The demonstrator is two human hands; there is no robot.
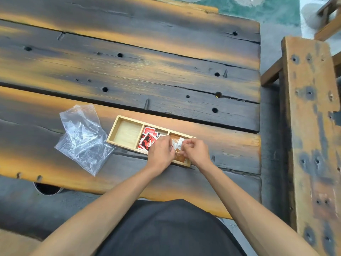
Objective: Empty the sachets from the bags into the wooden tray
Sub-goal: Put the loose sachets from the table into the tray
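- The wooden tray (127,119) lies on the dark, scorched-looking plank table (129,71), near the table's near edge and right of centre; it is long, pale and shallow, split into three compartments in a row.
- Its left compartment shows only bare pale wood.
- The middle compartment holds a loose heap of red sachets (147,138) printed with black and white shapes; any writing on them is too small to read.
- The right compartment holds brown sachets (180,157), mostly hidden under the hands; no label can be made out.
- Both hands meet over the right compartment around a small white sachet (179,143).
- The left hand (160,153) has its fingers curled, fingertips pinching the white sachet's left side.
- The right hand (195,151) is also curled, thumb and forefinger pinching the same sachet from the right.
- Two clear plastic bags (83,139) lie crumpled and overlapping on the table just left of the tray, flat and see-through.
- A wooden bench (310,126) stands to the right of the table.
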